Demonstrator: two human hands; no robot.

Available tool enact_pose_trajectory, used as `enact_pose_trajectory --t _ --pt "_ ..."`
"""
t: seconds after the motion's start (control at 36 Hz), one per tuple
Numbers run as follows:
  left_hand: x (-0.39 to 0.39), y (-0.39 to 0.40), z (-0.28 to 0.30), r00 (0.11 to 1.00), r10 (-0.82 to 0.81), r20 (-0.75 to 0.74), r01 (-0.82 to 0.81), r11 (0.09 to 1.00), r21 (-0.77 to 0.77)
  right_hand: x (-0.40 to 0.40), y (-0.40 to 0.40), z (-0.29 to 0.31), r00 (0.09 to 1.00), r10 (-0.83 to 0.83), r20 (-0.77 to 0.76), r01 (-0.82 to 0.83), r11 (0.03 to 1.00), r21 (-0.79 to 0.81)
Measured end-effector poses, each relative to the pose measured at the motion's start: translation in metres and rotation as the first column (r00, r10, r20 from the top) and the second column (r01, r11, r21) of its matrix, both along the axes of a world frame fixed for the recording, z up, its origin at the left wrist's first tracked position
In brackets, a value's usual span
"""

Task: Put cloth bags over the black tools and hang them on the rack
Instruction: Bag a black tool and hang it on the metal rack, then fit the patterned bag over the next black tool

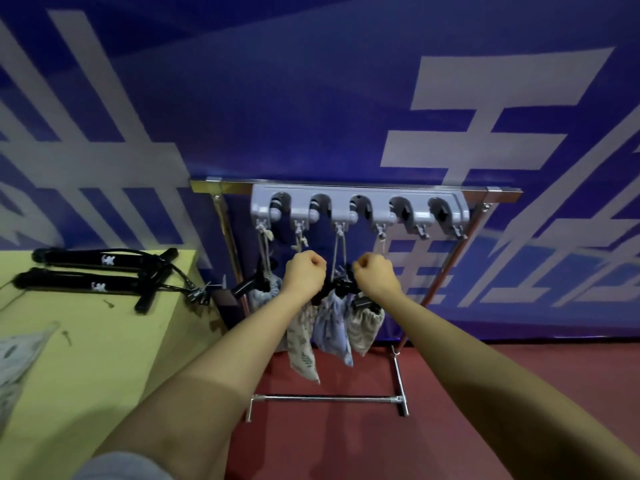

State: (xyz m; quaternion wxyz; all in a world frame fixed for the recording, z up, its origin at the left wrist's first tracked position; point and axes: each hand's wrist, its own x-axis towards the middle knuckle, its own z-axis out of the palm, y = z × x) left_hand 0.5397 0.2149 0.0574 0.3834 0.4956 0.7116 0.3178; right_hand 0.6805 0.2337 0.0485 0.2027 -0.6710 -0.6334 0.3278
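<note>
Several cloth bags with black tools in them hang by cords from the grey hook strip on the metal rack. My left hand is a closed fist at the cord of the second hook, above a leaf-print bag. My right hand is a closed fist at the cord of the fourth hook, above a beige bag. A blue floral bag hangs between them. Two bare black tools lie on the yellow table, with a flat cloth bag nearer me.
The rack stands on a red floor against a blue banner wall. The table's right edge ends just left of the rack. The two rightmost hooks carry nothing. Small screws lie on the table.
</note>
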Motion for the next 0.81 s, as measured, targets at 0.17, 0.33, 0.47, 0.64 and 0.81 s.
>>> enact_pose_trajectory --t 0.17,0.33,0.47,0.64,0.81 --pt "-0.077 -0.033 -0.003 0.999 0.027 -0.025 -0.026 0.999 0.021 -0.07 -0.034 0.001 0.998 0.024 -0.058 -0.023 1.0 0.008" --pt "-0.169 -0.065 -0.022 0.996 0.093 -0.02 -0.092 0.996 0.003 -0.156 -0.06 -0.001 0.992 0.089 -0.088 -0.09 0.996 -0.005" --pt "-0.233 -0.097 -0.017 0.988 0.153 0.027 -0.153 0.988 0.009 -0.229 -0.074 -0.005 0.983 0.146 -0.115 -0.148 0.989 -0.008" --pt "-0.308 -0.123 -0.01 0.963 0.271 0.018 -0.271 0.963 0.001 -0.311 -0.083 0.004 0.954 0.28 -0.106 -0.283 0.959 -0.011" --pt "-0.375 -0.143 -0.012 0.911 0.412 -0.028 -0.412 0.911 -0.002 -0.384 -0.078 0.0 0.859 0.508 -0.064 -0.51 0.859 -0.03"
